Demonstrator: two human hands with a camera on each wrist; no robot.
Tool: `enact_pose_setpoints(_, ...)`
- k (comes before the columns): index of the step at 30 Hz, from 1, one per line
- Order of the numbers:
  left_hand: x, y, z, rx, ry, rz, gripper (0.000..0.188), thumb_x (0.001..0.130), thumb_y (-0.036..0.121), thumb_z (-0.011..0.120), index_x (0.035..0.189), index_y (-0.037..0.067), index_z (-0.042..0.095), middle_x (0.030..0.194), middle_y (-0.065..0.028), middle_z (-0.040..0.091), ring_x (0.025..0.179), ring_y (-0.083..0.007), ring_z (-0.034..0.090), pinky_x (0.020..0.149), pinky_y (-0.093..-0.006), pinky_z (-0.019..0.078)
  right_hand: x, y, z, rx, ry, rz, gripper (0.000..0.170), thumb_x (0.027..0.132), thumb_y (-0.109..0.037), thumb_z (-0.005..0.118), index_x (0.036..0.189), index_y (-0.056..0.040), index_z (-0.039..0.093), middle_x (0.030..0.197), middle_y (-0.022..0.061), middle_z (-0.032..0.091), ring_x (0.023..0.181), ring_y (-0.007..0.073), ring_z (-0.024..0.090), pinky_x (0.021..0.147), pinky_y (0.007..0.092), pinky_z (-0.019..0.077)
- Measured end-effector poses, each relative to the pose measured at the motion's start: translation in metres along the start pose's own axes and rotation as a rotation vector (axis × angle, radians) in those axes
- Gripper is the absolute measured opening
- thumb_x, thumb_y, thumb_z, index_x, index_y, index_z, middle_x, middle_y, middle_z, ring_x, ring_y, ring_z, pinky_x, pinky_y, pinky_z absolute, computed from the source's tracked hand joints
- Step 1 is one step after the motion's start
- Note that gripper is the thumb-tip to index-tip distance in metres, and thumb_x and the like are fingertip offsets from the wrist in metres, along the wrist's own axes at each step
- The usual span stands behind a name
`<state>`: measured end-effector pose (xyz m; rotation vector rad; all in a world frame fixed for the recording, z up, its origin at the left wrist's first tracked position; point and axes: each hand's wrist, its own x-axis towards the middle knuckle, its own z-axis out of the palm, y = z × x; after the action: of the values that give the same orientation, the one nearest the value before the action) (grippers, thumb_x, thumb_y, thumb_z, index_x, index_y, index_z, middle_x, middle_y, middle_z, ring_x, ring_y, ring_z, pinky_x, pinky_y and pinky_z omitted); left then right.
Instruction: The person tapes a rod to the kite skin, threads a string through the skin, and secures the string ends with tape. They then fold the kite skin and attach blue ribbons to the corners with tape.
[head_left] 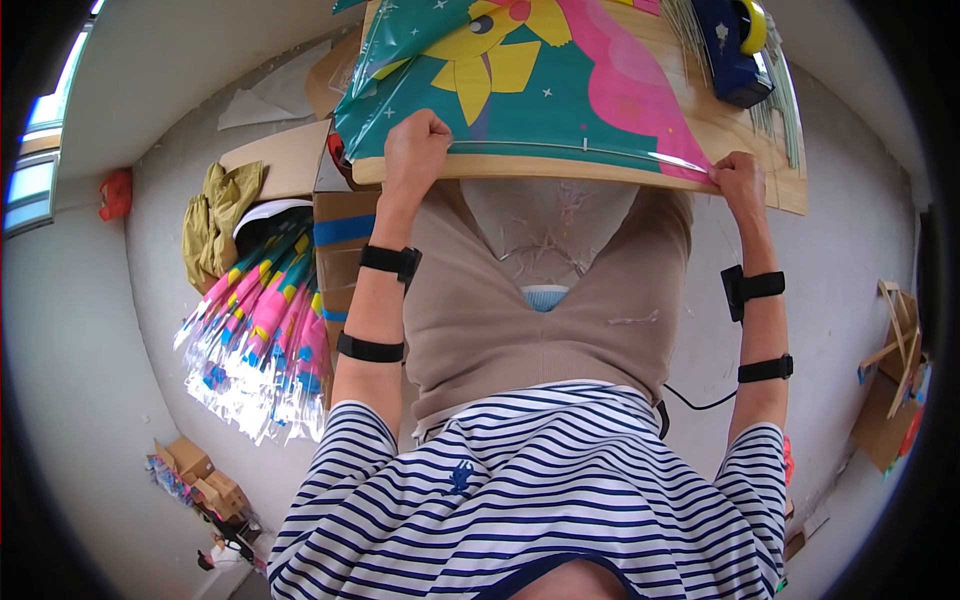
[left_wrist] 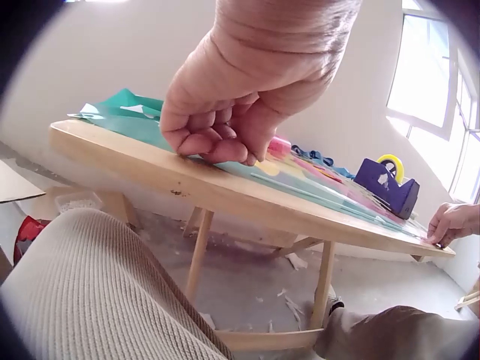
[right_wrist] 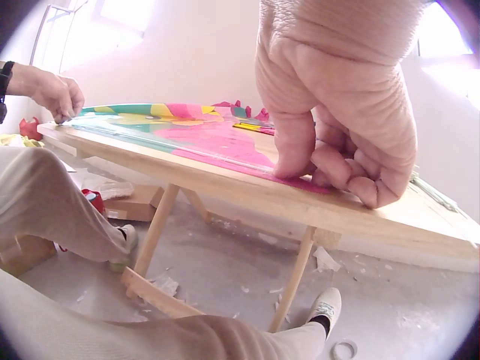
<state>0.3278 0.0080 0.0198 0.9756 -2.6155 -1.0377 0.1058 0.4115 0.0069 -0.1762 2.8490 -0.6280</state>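
Observation:
A glossy printed plastic sheet [head_left: 520,110], teal and pink with a yellow cartoon figure, lies over the wooden table [head_left: 690,184]. Along its front edge runs a thin pale rod [head_left: 585,146]. My left hand [head_left: 415,150] pinches the sheet's edge near the rod's left end, its fingers curled down at the tabletop in the left wrist view. At the opposite end, my right hand [head_left: 738,182] pinches the pink corner; the right wrist view shows its thumb and fingers [right_wrist: 294,154] low on that corner. What lies between the left fingertips is hidden.
A blue tape dispenser [head_left: 735,50] with a yellow roll stands at the table's back right, beside bundled thin sticks [head_left: 688,35]. Left of my legs, a pile of folded printed plastic [head_left: 265,330] leans by a cardboard box [head_left: 345,235]. Scraps [right_wrist: 326,259] litter the floor.

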Motion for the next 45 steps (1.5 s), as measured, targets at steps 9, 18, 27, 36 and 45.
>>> enact_pose_setpoints(9,0.0063,-0.0031,0.0043,0.064,-0.019,-0.016,0.007,0.076,0.008,0.066,0.081,0.004,0.069,0.077,-0.0122,0.069,0.077,-0.0287,0.067,0.069,-0.0383,0.0501,0.0013,0.0014,0.0006,-0.003,-0.01,0.004,0.015,0.072,-0.016,0.077,0.08,-0.0043,0.074,0.078,0.0148,0.071,0.077,0.0287,0.069,0.073,0.0405,0.0518)
enact_pose_setpoints(18,0.01,-0.0017,0.0041,0.099,-0.057,-0.083,0.006,0.076,0.009,0.066,0.08,0.007,0.069,0.084,-0.0139,0.071,0.085,-0.0336,0.067,0.074,-0.0411,0.0514,-0.0001,-0.001,-0.0005,-0.006,-0.007,0.01,0.015,0.072,-0.016,0.078,0.08,-0.0044,0.074,0.078,0.0148,0.071,0.078,0.0291,0.069,0.073,0.0408,0.0516)
enact_pose_setpoints(27,0.0087,-0.0039,0.0071,0.144,0.003,-0.033,0.008,0.074,0.007,0.071,0.08,0.003,0.067,0.074,-0.0103,0.068,0.073,-0.0245,0.067,0.068,-0.0359,0.0503,-0.0016,-0.0034,-0.0021,-0.006,-0.007,0.005,0.015,0.072,-0.017,0.078,0.081,-0.0046,0.074,0.08,0.0154,0.072,0.082,0.0304,0.069,0.075,0.0414,0.0517)
enact_pose_setpoints(36,0.0084,-0.005,0.0062,0.045,-0.023,-0.081,0.013,0.072,0.006,0.075,0.078,0.004,0.063,0.078,-0.0132,0.068,0.08,-0.0331,0.067,0.071,-0.0405,0.0511,-0.001,-0.004,-0.0019,-0.016,-0.006,0.009,0.015,0.072,-0.016,0.077,0.082,-0.0046,0.075,0.081,0.0155,0.072,0.083,0.0309,0.069,0.076,0.0414,0.0518)
enact_pose_setpoints(45,0.006,-0.0059,0.0057,0.035,-0.009,-0.067,0.015,0.072,0.007,0.076,0.078,0.003,0.063,0.078,-0.0139,0.068,0.08,-0.0337,0.066,0.072,-0.0408,0.0511,0.0004,-0.003,-0.0014,-0.004,-0.006,0.01,0.016,0.072,-0.016,0.077,0.082,-0.0038,0.074,0.081,0.0169,0.072,0.082,0.0316,0.07,0.075,0.0415,0.0518)
